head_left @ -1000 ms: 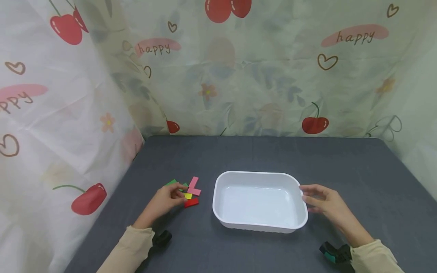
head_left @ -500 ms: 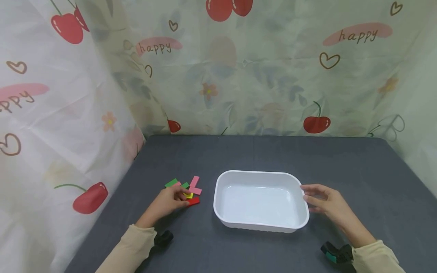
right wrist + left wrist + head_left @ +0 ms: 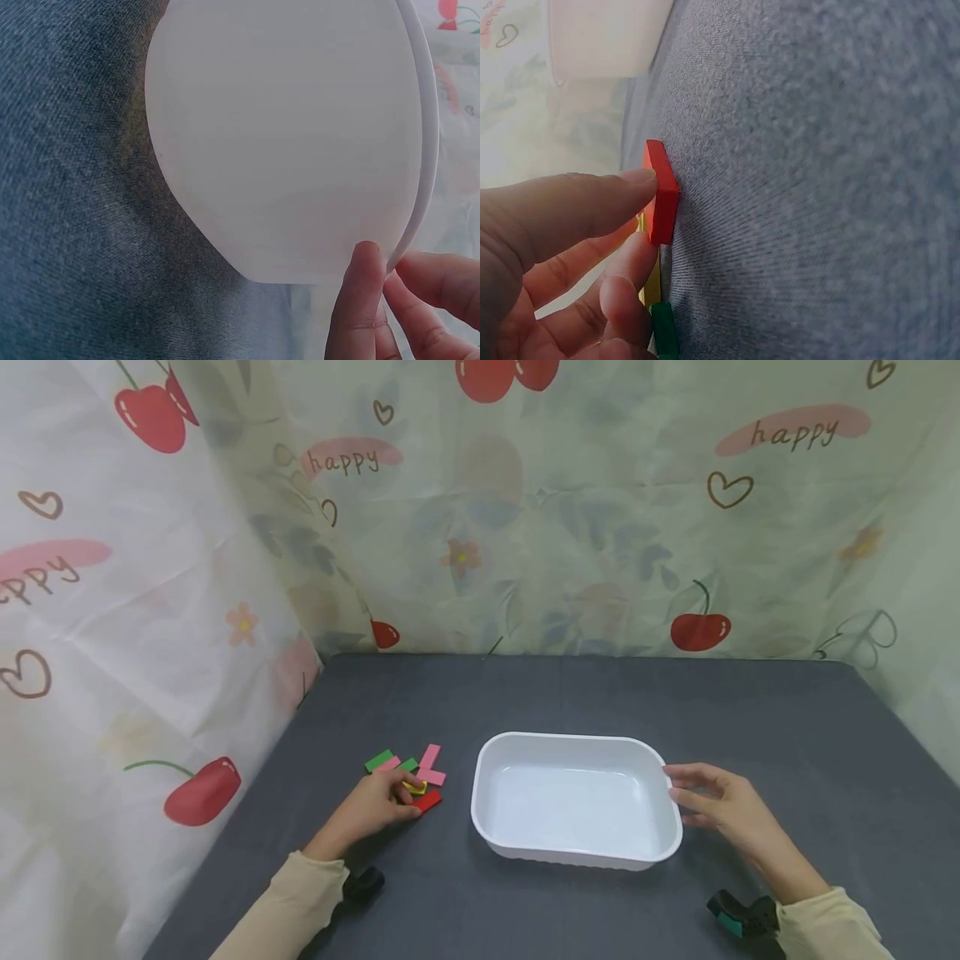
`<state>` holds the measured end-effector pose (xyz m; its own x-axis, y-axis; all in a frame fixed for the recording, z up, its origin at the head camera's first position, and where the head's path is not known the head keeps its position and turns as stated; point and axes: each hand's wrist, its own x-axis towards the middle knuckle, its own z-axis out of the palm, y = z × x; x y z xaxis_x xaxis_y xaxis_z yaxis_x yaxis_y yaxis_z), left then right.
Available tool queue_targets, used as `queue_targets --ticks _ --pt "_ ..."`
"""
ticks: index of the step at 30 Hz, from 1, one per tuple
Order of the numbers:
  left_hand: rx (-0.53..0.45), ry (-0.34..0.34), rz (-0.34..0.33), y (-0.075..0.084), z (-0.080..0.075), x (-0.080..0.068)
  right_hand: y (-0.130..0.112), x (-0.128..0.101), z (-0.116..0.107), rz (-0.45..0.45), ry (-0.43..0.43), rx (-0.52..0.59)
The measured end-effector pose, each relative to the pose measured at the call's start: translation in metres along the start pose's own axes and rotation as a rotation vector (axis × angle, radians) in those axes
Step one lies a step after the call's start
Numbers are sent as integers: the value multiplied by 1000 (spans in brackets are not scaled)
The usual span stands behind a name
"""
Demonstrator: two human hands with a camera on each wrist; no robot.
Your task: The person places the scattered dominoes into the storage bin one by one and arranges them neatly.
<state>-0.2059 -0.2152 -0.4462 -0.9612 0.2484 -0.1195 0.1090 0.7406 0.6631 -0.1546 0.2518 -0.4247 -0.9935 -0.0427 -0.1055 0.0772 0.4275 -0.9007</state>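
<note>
On the dark table in the head view, my left hand (image 3: 375, 803) is at a cluster of small flat blocks. Its thumb and a finger pinch a red block (image 3: 664, 199), which touches the cloth. Partly under the fingers is a yellow block (image 3: 415, 788). Around them are green (image 3: 379, 761) and pink (image 3: 431, 757) blocks. Across the table my right hand (image 3: 723, 802) holds the right end of a white rectangular plastic tub (image 3: 558, 856). The right wrist view shows its fingers on both sides of the tub's rim (image 3: 429, 135).
The dark cloth-covered table (image 3: 525, 914) runs back to a hanging curtain (image 3: 570, 543) printed with cherries. Another stretch of curtain (image 3: 150, 677) borders the left side. Black wrist devices (image 3: 742, 914) sit by both sleeves.
My left hand has shifted slightly right and toward me, from the yellow block to the red one, which has turned a little. The right hand stays at the tub; the head view drifts slightly.
</note>
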Motion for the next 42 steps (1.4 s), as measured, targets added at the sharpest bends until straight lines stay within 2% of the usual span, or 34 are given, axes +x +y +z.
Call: queue_targets --ticks 13,21,31,37,42 --pt "-10 -41 -7 5 3 -1 -2 -1 -1 4 -3 -3" --pt "-1 -57 3 4 -4 2 0 -1 0 3 0 -4" --pt "-10 -187 7 6 -12 6 1 -1 -1 -10 -7 9" --pt "15 -214 12 8 -11 9 -1 0 -1 1 -10 5" --pt "30 -207 30 9 -9 9 0 1 -1 9 -11 -2"
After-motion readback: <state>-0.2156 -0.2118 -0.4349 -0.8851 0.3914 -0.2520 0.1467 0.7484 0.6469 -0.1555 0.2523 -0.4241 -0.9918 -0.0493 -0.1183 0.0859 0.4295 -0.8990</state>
